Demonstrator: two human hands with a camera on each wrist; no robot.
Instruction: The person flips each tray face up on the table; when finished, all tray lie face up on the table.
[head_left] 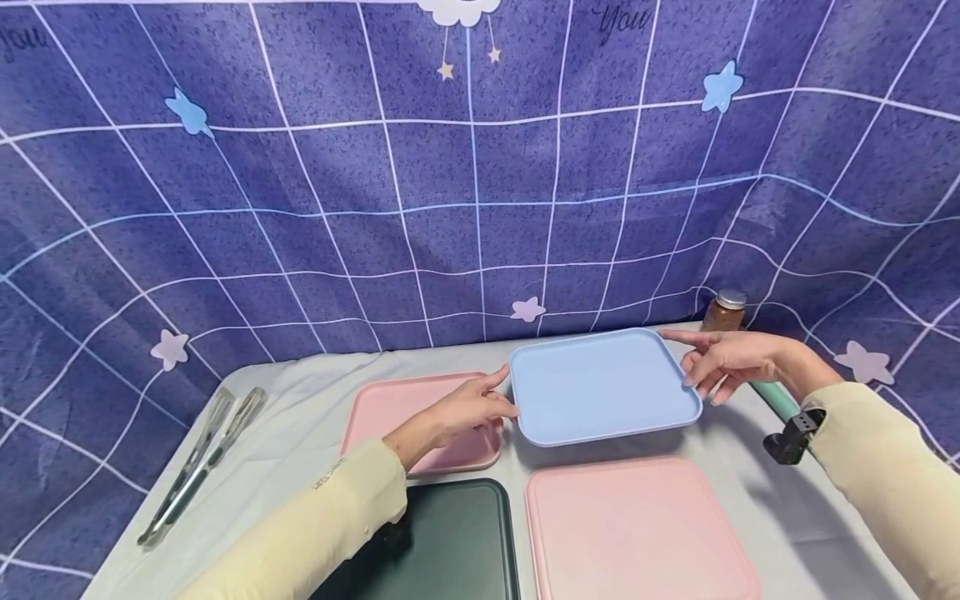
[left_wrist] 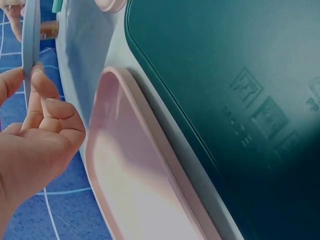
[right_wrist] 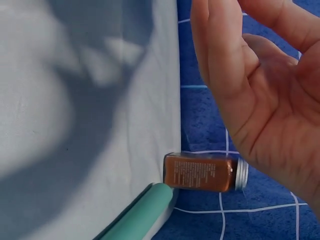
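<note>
A light blue rectangular tray (head_left: 603, 387) with a low rim is held up above the table, its shadow falling on the cloth. At its left end my left hand (head_left: 468, 408) pinches the rim; the left wrist view shows thumb and fingers on the tray's edge (left_wrist: 31, 45). My right hand (head_left: 738, 360) grips the opposite end, index finger along the far corner. Under my left hand lies a pink tray (head_left: 375, 412). In the right wrist view the right hand (right_wrist: 270, 85) shows its palm, with the blue tray out of sight.
Nearer stand a dark green board (head_left: 457, 542) and a larger pink board (head_left: 637, 533). Metal tongs (head_left: 202, 467) lie at the left edge. At the back right are a brown spice jar (head_left: 725, 312) and a teal cylindrical thing (head_left: 776, 400). A blue curtain (head_left: 420, 167) hangs behind.
</note>
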